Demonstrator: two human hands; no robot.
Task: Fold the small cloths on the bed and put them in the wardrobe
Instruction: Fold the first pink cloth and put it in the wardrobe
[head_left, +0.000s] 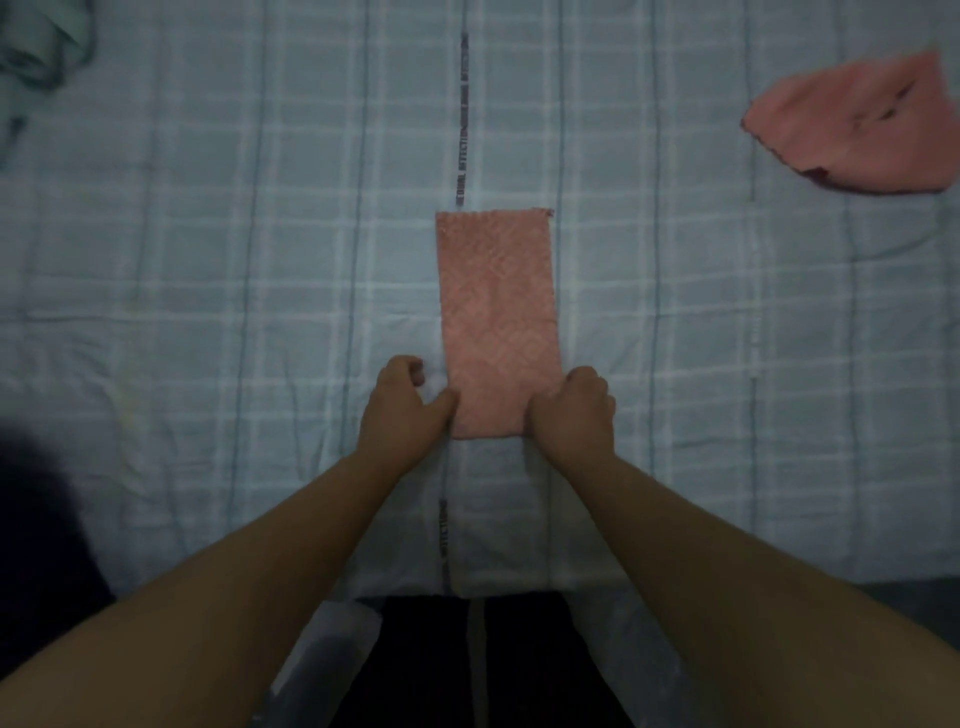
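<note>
Pink cloth (497, 317), already reduced to a long narrow rectangle, is lying flat at the centre of the head view, its long axis running from 12 o'clock to 6 o'clock along the printed seam of the bed cover (208, 260); this alignment is judged to be giving a straight reference for the next fold. The left hand (402, 405) is sitting at the near left corner, thumb touching the cloth edge and fingers curled toward the palm; the right hand (574, 410) is closing over the near right corner, fingers bunched on the fabric; both are pinching the near edge narrowly, most likely so that the near end can be carried over toward 12 o'clock and the rectangle halved. Whether the left fingers are reaching under the cloth cannot be told.

A second pink cloth (857, 130) is lying loosely folded and skewed at 2 o'clock, well apart from the first; a pale green fabric (36, 47) is bunched at 10 o'clock.

The bed cover, pale blue with a white check, is showing soft wrinkles; it is yielding, so creases may be setting weakly. The room is dim; the wardrobe is not showing.
</note>
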